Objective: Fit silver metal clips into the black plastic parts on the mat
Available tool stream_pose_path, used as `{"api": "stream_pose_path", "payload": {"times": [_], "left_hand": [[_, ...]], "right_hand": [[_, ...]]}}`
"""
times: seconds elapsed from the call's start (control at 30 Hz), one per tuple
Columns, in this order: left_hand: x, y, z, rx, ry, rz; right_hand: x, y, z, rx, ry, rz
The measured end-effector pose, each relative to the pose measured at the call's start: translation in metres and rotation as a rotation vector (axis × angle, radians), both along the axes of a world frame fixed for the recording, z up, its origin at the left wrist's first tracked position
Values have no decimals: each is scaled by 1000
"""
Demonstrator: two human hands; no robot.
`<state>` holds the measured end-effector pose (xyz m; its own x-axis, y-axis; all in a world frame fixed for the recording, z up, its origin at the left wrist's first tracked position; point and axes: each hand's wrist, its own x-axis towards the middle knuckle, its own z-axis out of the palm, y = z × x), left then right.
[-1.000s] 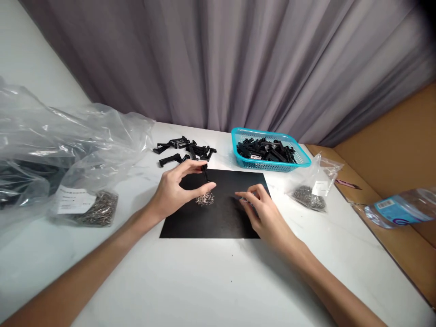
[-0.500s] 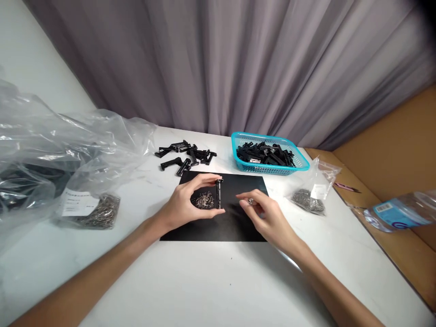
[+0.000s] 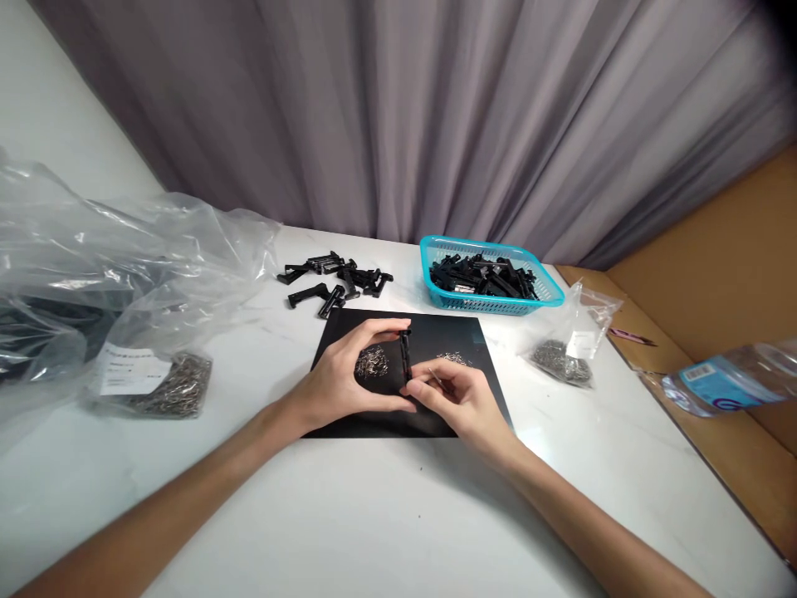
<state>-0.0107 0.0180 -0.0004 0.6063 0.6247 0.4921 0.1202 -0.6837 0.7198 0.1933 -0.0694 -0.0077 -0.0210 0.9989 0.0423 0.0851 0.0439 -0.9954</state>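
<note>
My left hand (image 3: 339,370) grips a narrow black plastic part (image 3: 406,353) upright, fingers at its top and thumb near its lower end. My right hand (image 3: 457,397) is closed, its fingertips against the lower end of this part. Thin shiny metal pieces (image 3: 437,379) show between its fingers; their exact shape is too small to tell. Below both hands lies a black mat (image 3: 379,423). One pile of small metal pieces (image 3: 372,361) is on it, seen through the curve of my left hand. Another small pile (image 3: 453,358) lies just beyond my right hand.
Loose black parts (image 3: 339,278) lie behind the mat. A blue basket (image 3: 491,304) of similar parts stands back right. Bags of metal pieces lie left (image 3: 178,386) and right (image 3: 564,361), with a large plastic bag (image 3: 187,241) at left. A bottle (image 3: 728,384) rests on cardboard at right.
My right hand has moved left to the black part, its fingertips now at the lower end. The pile of metal pieces behind it has come into view. My left hand keeps its hold.
</note>
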Motion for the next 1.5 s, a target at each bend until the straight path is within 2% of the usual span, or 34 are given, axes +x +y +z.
{"api": "stream_pose_path", "payload": {"times": [0.1,0.17,0.27,0.43,0.63,0.87,1.0,1.13,1.23,1.27,1.37,1.4,1.5], "left_hand": [[2,1,6,-241,-36,-26],[4,1,9,-371,-70,19],[8,1,13,-455,-76,87],[12,-1,11,-586,-164,26],[13,-2,9,-602,-152,37],[11,-2,7,-595,-201,109],[11,1,7,-615,-237,136],[13,2,5,-613,-214,128],[7,12,2,-498,-66,166],[2,18,1,-390,-10,238],[-21,44,-4,127,210,543],[-29,52,-6,254,292,615],[-47,70,-12,454,492,735]], "right_hand": [[4,1,-2,-7,-18,-17],[6,1,-2,-6,-35,-10],[7,0,-1,-10,-60,7],[6,-1,-1,12,-148,4],[7,-2,-5,46,-237,-13],[11,-1,2,45,-134,-28],[15,0,3,144,-196,-38],[15,0,-4,241,-300,-87],[16,2,-9,318,-383,-174],[17,2,-10,346,-421,-205],[20,4,-11,411,-523,-274],[21,5,-12,423,-542,-286],[22,5,-12,435,-551,-278]]}}
